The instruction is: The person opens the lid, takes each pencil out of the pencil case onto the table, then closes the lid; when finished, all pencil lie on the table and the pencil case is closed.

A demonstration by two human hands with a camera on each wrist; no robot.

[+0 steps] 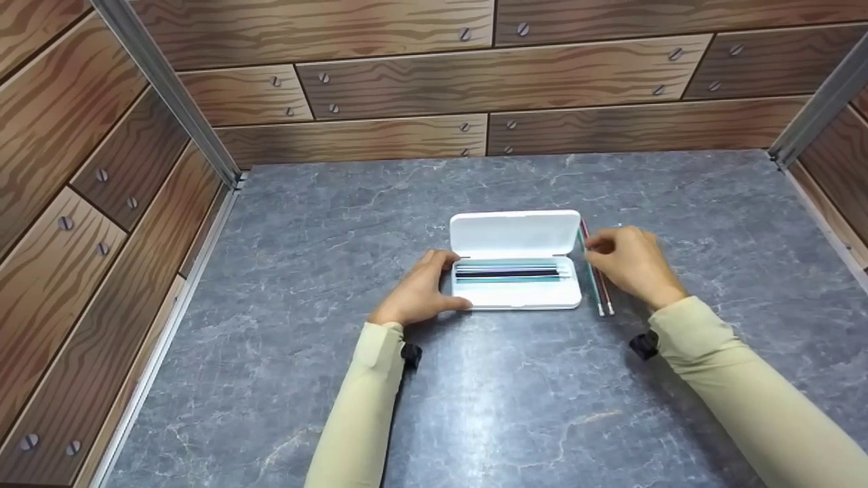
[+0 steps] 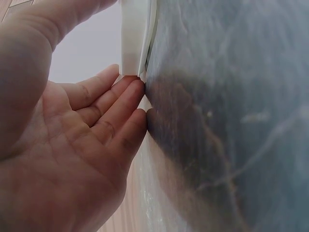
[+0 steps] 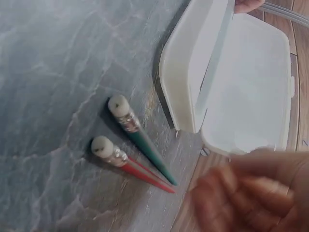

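A white pencil case (image 1: 515, 297) lies with its lid (image 1: 515, 234) raised; several pencils (image 1: 508, 274) in teal, lilac and dark tones lie lengthwise inside. My left hand (image 1: 424, 288) holds the case's left end, thumb at the front corner and fingers along the side. In the left wrist view those fingers touch the case wall (image 2: 133, 43). Just right of the case, a green pencil (image 3: 149, 150) and a red pencil (image 3: 142, 175) lie side by side, white erasers toward me. Above them hovers my right hand (image 1: 630, 261), fingers loosely bent, with no pencil visible in its grasp.
The grey marbled tabletop (image 1: 325, 224) runs back to a wood-patterned wall (image 1: 407, 88). Similar panels and metal corner posts (image 1: 169, 81) bound the left and right sides. Each sleeve has a small black device (image 1: 644, 344) at the wrist.
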